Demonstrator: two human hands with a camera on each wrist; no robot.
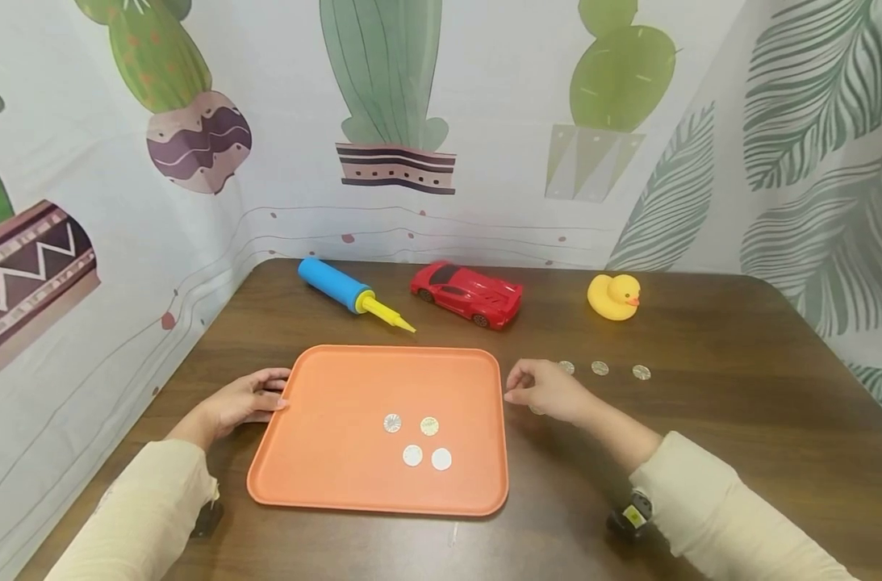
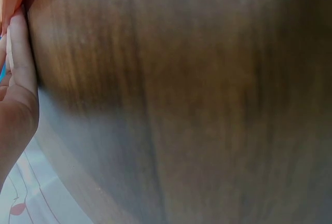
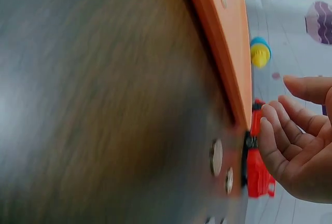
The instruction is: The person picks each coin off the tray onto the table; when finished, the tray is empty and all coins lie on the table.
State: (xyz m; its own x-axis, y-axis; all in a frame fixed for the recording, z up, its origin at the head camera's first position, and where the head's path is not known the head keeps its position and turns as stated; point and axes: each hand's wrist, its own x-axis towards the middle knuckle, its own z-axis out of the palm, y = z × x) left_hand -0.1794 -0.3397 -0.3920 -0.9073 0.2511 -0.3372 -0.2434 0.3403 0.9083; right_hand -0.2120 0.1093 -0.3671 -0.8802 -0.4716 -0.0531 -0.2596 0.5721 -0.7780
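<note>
An orange tray (image 1: 339,395) lies on the table with several coins (image 1: 412,456) grouped on its right half. At the tray's left edge, my left hand (image 1: 240,403) holds the rim, the thumb on top; in the left wrist view its straight fingers (image 2: 19,47) meet the tray's edge. My right hand (image 1: 549,391) hovers just beyond the tray's right rim. Its thumb and loosely bent fingers (image 3: 282,125) stand apart in the right wrist view, with nothing between them. Beside and behind it, more coins (image 1: 599,368) lie on the table, one partly hidden by the hand.
Behind the tray lie a blue and yellow hand pump (image 1: 335,286) and a red toy car (image 1: 466,294). A yellow rubber duck (image 1: 613,297) sits at the back right of the brown wooden table (image 1: 738,420). A cactus-print cloth (image 1: 499,121) hangs behind the table.
</note>
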